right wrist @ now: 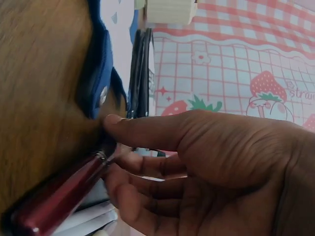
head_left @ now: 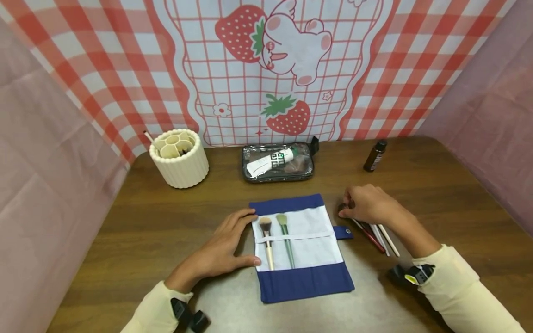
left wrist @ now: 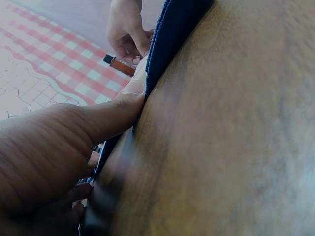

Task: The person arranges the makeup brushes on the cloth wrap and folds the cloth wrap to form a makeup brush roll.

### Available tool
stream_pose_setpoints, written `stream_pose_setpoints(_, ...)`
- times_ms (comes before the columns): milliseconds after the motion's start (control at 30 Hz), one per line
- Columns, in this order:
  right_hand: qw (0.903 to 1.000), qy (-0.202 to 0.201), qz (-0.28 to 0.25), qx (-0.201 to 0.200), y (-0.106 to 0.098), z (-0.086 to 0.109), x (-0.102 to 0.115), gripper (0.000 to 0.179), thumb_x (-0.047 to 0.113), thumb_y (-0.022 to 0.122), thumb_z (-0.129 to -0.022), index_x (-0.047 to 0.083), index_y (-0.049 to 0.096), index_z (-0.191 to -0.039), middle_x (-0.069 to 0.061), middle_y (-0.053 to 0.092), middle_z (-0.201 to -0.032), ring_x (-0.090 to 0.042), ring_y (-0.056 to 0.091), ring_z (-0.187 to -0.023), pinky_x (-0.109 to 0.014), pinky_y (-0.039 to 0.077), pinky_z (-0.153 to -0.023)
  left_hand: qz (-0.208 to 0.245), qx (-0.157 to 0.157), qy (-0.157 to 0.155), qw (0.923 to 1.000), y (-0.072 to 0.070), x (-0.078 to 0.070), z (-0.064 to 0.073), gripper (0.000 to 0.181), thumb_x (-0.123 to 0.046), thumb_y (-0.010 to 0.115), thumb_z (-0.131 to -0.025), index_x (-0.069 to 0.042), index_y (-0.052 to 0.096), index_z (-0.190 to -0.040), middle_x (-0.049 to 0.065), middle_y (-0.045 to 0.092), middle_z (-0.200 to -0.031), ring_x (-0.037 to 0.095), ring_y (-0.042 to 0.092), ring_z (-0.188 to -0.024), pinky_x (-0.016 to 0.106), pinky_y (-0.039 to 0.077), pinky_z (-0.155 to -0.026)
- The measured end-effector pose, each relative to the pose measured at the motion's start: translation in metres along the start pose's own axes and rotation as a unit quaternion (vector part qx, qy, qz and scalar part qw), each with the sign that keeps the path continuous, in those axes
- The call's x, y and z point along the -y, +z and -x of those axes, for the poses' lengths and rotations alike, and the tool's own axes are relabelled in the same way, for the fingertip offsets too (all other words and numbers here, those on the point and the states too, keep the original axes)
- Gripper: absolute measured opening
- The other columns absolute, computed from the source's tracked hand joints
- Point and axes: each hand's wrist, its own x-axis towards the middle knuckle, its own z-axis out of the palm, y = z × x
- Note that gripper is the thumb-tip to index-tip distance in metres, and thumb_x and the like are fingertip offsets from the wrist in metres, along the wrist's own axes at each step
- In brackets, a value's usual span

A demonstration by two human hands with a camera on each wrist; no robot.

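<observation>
A navy and white fabric brush roll [head_left: 306,283] lies unfolded on the table. Two makeup brushes are tucked under its white elastic band: one with a cream handle and two-tone bristles [head_left: 265,225], one green [head_left: 287,240]. My left hand [head_left: 218,249] rests at the roll's left edge, fingers extended along it and thumb at the lower side. To the right of the roll, my right hand [head_left: 370,203] pinches a red-handled makeup brush [right wrist: 61,196] near its dark head, thumb on one side and fingers on the other. Pale-handled brushes [head_left: 388,240] lie alongside it, partly hidden under the hand.
A cream ribbed holder [head_left: 181,169] with divided compartments stands at the back left. Behind the roll lies a clear zip pouch [head_left: 300,169] containing a white tube [head_left: 264,165]. A small dark bottle [head_left: 374,157] stands at the back right. The roll's snap tab [head_left: 343,232] sticks out rightward.
</observation>
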Motion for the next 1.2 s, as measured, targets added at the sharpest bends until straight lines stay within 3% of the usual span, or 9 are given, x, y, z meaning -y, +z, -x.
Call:
stream_pose_setpoints(200, 0.9987, -0.035, -0.005, 0.036, -0.003, 0.002, 0.003, 0.026, 0.026, 0.079, -0.087, 0.009, 0.063, -0.098, 0.001, 0.057, -0.079, -0.016, 0.053, -0.069, -0.031, 0.044, -0.059, -0.004, 0.003, -0.001, 1.0000, 0.000, 0.000, -0.001, 0.100, -0.055, 0.078, -0.081, -0.006, 0.032, -0.155, 0.009, 0.023, -0.162, 0.027, 0.020, -0.147, 0.054, 0.023, -0.116)
stream_pose_setpoints(333, 0.9976, -0.050, -0.042, 0.022, -0.011, 0.003, 0.005, 0.027, 0.024, 0.075, -0.091, 0.004, 0.065, -0.105, 0.000, 0.061, -0.081, -0.013, 0.059, -0.064, -0.030, 0.048, -0.059, -0.005, 0.006, -0.002, 1.0000, 0.000, 0.000, -0.001, 0.100, -0.055, 0.078, -0.081, -0.006, 0.032, -0.155, 0.009, 0.022, -0.162, 0.027, 0.020, -0.147, 0.054, 0.023, -0.117)
stream_pose_setpoints(433, 0.9925, -0.068, -0.102, -0.005, -0.020, 0.001, 0.006, 0.030, 0.022, 0.073, -0.094, 0.000, 0.064, -0.112, -0.003, 0.066, -0.088, -0.014, 0.064, -0.060, -0.031, 0.052, -0.059, -0.003, 0.004, 0.000, 1.0000, 0.000, 0.000, -0.001, 0.100, -0.055, 0.078, -0.081, -0.006, 0.032, -0.155, 0.010, 0.022, -0.162, 0.028, 0.020, -0.147, 0.055, 0.023, -0.116)
stream_pose_setpoints(567, 0.9778, -0.083, -0.185, -0.053, -0.026, -0.008, 0.007, 0.029, 0.021, 0.069, -0.097, 0.002, 0.064, -0.117, -0.009, 0.067, -0.097, -0.019, 0.069, -0.065, -0.038, 0.058, -0.060, -0.003, 0.007, -0.006, 1.0000, -0.001, 0.000, -0.001, 0.100, -0.055, 0.078, -0.081, -0.007, 0.032, -0.155, 0.009, 0.022, -0.162, 0.026, 0.019, -0.148, 0.053, 0.022, -0.117)
stream_pose_setpoints(733, 0.9513, -0.086, -0.279, -0.098, -0.023, -0.024, 0.012, 0.030, 0.021, 0.068, -0.097, 0.004, 0.063, -0.120, -0.013, 0.067, -0.102, -0.022, 0.071, -0.078, -0.045, 0.059, -0.067, -0.007, 0.010, -0.009, 0.9999, 0.000, 0.001, -0.001, 0.100, -0.056, 0.077, -0.081, -0.007, 0.032, -0.155, 0.008, 0.022, -0.162, 0.025, 0.018, -0.148, 0.052, 0.021, -0.118)
stream_pose_setpoints(933, 0.9056, -0.090, -0.408, -0.075, -0.015, -0.042, 0.026, 0.033, 0.010, 0.067, -0.097, -0.005, 0.054, -0.124, -0.023, 0.062, -0.106, -0.030, 0.071, -0.080, -0.048, 0.059, -0.072, -0.008, 0.012, -0.011, 0.9998, 0.000, 0.000, -0.001, 0.100, -0.057, 0.077, -0.082, -0.008, 0.031, -0.156, 0.007, 0.022, -0.162, 0.025, 0.018, -0.148, 0.052, 0.020, -0.118)
stream_pose_setpoints(1200, 0.8867, -0.099, -0.449, -0.047, 0.000, -0.054, 0.045, 0.032, 0.004, 0.063, -0.098, -0.007, 0.049, -0.125, -0.025, 0.057, -0.111, -0.035, 0.069, -0.084, -0.045, 0.060, -0.074, -0.010, 0.013, -0.013, 0.9998, -0.001, 0.000, -0.001, 0.099, -0.056, 0.077, -0.082, -0.008, 0.031, -0.156, 0.007, 0.022, -0.162, 0.024, 0.018, -0.148, 0.051, 0.020, -0.118)
